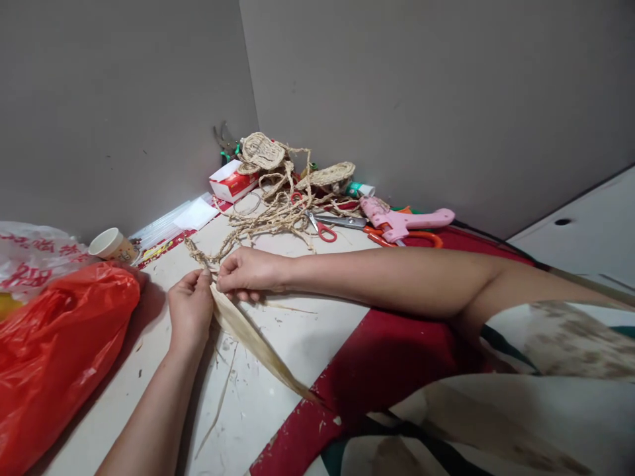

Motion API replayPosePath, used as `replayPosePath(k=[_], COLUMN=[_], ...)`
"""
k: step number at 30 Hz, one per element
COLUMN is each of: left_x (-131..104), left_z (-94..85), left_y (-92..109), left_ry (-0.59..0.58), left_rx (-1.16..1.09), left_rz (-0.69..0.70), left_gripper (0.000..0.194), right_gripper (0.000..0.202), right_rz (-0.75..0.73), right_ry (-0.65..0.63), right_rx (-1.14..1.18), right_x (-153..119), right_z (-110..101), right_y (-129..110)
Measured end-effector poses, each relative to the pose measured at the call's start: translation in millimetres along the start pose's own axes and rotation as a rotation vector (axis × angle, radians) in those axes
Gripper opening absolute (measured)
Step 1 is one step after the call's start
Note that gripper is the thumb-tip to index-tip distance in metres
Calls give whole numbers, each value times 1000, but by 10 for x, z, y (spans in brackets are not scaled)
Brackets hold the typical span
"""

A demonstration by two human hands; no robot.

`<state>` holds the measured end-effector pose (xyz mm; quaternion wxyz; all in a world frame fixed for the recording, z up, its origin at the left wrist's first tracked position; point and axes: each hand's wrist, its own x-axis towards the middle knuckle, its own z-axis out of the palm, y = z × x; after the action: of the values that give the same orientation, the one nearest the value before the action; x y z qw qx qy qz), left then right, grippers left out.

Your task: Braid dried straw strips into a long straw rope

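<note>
Your L hand [191, 307] pinches the top end of the pale husk strip [253, 335], by the braided cord [196, 253]; your R hand [255, 270] is curled just beside it, can't tell what it grips; strip's tail crosses the near R edge of the white surface [307, 330] onto the red cloth [391, 350]; cord pile [272, 215], red-handled scissors [326, 232] & pink glue gun [399, 223] lie toward far corner; red bag [74, 344] along L edge.

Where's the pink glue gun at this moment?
In the head view, the pink glue gun lies right of centre, at the orange-handled scissors, just beyond the person's right forearm.
</note>
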<state>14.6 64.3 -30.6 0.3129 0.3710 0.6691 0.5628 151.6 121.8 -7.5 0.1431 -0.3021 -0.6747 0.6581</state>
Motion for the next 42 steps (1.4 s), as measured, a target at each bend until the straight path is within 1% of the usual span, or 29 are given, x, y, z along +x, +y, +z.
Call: replayPosePath(k=[3,6,8,11,15,21,25,27,30,33,36,39,42], left_x=[-21,-29,-21,1,12,-26,-33,-25,-10,1,9,21,27], left_z=[7,4,4,8,13,20,18,11,0,-5,-3,4,11], left_y=[23,33,27,8,-7,10,8,-4,-21,-25,-23,-30,-34], left_ry=[-5,5,23,44,38,26,33,34,25,16,21,17,15], left_rx=[7,19,14,-12,-16,39,72,82,88,81,59,36,11], left_rz=[-4,1,5,0,9,69,98,112,126,122,101,82,70], left_gripper=[27,27,27,27,26,22,23,23,23,22,23,22,22], right_gripper=[16,8,7,5,4,9,7,6,6,7,8,9,9], right_rz=[38,13,-10,-60,-117,-118,-134,-141,-207,-306,-290,-302,-368], right_ry=[-38,-31,-29,-40,-35,-42,-9,3,66,219,316,326,255], right_rx=[83,112,114,75,5,-7,13,-14,-121,-283,-355,-271,-51], right_x=[11,26,27,14,-10,-5,5,5,13,38,54,33,-13], right_z=[-13,-14,-16,-10,26,57,64,80,113,120,79,34,23], right_y=[-13,12,36,62,63,65,78,77,69,65,53,15,-34])
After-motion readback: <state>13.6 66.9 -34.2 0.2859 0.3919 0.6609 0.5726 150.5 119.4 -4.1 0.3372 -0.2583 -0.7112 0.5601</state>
